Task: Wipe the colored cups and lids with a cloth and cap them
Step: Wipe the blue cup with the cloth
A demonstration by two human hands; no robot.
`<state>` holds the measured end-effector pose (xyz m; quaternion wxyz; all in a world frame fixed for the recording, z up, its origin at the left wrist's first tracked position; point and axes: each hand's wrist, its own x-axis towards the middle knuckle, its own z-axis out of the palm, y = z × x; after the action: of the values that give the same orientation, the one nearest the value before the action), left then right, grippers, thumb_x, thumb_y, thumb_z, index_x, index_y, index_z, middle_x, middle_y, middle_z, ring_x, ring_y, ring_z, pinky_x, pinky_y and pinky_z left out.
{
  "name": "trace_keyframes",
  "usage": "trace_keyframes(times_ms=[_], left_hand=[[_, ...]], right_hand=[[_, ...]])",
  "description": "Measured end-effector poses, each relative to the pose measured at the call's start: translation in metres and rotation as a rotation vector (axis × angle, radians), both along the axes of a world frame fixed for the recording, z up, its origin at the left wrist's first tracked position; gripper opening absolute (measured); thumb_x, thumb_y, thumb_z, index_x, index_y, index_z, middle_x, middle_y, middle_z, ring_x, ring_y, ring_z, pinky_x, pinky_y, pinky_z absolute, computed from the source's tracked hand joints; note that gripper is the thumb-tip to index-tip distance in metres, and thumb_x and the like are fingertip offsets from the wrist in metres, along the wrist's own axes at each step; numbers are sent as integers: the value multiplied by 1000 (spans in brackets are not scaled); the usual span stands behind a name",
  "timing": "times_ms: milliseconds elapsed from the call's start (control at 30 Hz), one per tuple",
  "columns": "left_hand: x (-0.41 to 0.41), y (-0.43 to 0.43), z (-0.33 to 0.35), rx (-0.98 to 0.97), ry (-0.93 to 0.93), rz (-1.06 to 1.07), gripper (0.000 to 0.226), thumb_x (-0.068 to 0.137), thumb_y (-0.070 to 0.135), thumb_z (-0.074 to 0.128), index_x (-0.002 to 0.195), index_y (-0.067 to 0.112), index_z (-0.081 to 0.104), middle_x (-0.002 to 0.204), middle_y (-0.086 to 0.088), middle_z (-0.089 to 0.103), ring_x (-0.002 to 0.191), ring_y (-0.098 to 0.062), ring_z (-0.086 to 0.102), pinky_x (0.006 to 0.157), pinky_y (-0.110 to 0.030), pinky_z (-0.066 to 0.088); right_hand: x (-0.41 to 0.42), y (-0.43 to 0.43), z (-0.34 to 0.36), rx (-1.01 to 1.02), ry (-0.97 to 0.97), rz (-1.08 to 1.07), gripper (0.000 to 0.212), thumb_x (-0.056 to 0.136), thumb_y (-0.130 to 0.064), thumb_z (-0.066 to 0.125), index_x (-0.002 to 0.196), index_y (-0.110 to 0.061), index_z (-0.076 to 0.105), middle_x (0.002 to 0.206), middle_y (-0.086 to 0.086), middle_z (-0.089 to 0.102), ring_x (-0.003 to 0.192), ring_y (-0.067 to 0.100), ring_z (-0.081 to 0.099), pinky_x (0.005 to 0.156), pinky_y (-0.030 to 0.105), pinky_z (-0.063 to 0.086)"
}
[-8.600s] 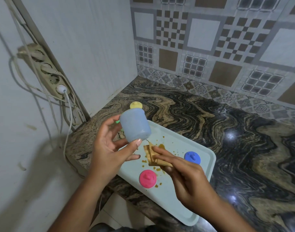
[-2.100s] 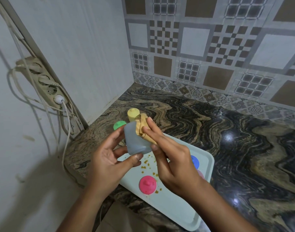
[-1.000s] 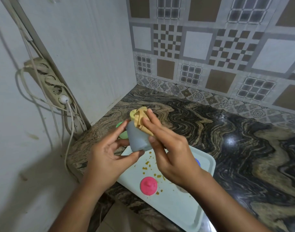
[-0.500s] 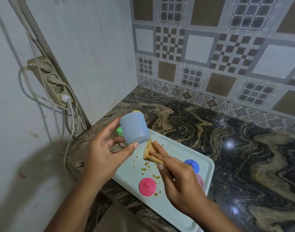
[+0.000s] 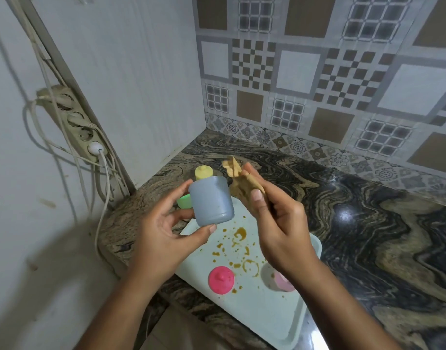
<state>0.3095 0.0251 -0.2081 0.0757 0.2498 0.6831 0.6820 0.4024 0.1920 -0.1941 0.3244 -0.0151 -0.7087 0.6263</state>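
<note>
My left hand [image 5: 164,231] grips a blue-grey cup [image 5: 212,200] above the pale tray [image 5: 265,309], thumb under its lower end and fingers behind it. Just right of the cup, my right hand [image 5: 277,223] pinches a tan cloth [image 5: 238,183]; the cloth is beside the cup, apart from it. A pink lid [image 5: 221,279] lies on the tray near its front. A pink cup [image 5: 280,281] sits partly hidden under my right wrist. A yellow capped cup [image 5: 203,172] and a green one [image 5: 184,200] stand behind the blue-grey cup.
Brown-orange spill drops [image 5: 238,238] spot the tray's middle. The tray lies on a dark marbled counter [image 5: 368,223] in a corner of tiled wall. A power strip with hanging cables [image 5: 78,127] is fixed on the left wall beside the counter edge.
My right hand lifted the cloth from below the cup up to its right side. The cup stays in my left hand and has come slightly lower.
</note>
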Motion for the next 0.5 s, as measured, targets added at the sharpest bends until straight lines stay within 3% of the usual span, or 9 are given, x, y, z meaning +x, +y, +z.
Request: trace_keyframes(times_ms=[67, 233, 367, 500], left_hand=[[2, 1, 1, -12, -10, -12, 79, 59, 10, 87, 128, 36, 59, 117, 26, 70, 99, -11, 73, 76, -47, 63], [1, 1, -2, 37, -85, -41, 82, 59, 9, 87, 132, 33, 59, 140, 5, 63, 98, -24, 76, 65, -41, 62], [-2, 2, -4, 70, -96, -9, 81, 57, 8, 90, 128, 35, 60, 139, 5, 64, 95, -21, 76, 66, -41, 63], [-10, 1, -7, 69, -90, 29, 85, 56, 13, 97, 129, 37, 60, 139, 4, 64, 97, -21, 75, 70, -43, 63]], right_hand=[[-4, -2, -1, 101, 8, 20, 40, 105, -9, 48, 141, -25, 56, 150, -21, 50, 150, 12, 37, 118, 45, 40], [-11, -6, -11, 315, -16, 23, 41, 103, -1, 49, 144, 0, 52, 155, 9, 46, 151, 15, 35, 119, 31, 38], [-6, -9, -22, 380, 23, -3, 41, 101, 2, 51, 142, 3, 55, 153, 19, 48, 147, 14, 41, 109, 27, 47], [8, -12, -32, 404, 32, 0, 41, 101, 0, 52, 141, 0, 56, 154, 14, 48, 139, 7, 51, 96, 24, 54]])
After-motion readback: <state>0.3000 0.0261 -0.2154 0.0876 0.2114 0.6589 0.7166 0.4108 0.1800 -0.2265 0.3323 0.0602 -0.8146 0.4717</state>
